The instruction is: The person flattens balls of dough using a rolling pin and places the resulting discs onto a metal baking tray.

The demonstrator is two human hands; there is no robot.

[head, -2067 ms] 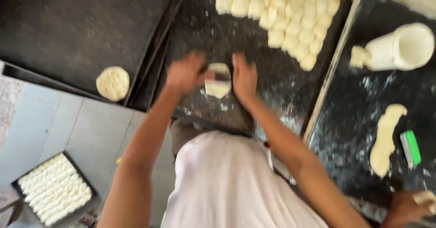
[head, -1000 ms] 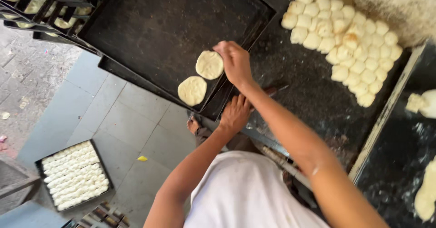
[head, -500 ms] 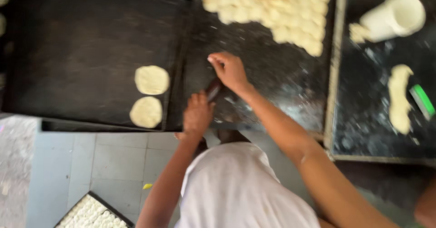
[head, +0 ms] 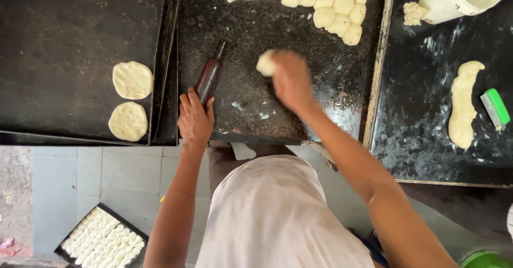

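Note:
My left hand grips the near end of a dark wooden rolling pin that lies on the black worktop. My right hand holds a small ball of dough just above or on the worktop's middle. A cluster of several dough balls sits at the worktop's far edge. Two flattened dough rounds lie on the big black tray to the left.
On the right-hand dark slab lie a long strip of dough, a green scraper and a tipped white container. Below, on the tiled floor, stands a tray filled with several rows of dough pieces.
My right hand has picked a dough ball from near the cluster and brought it to the middle of the worktop. My left hand has taken hold of the rolling pin's end.

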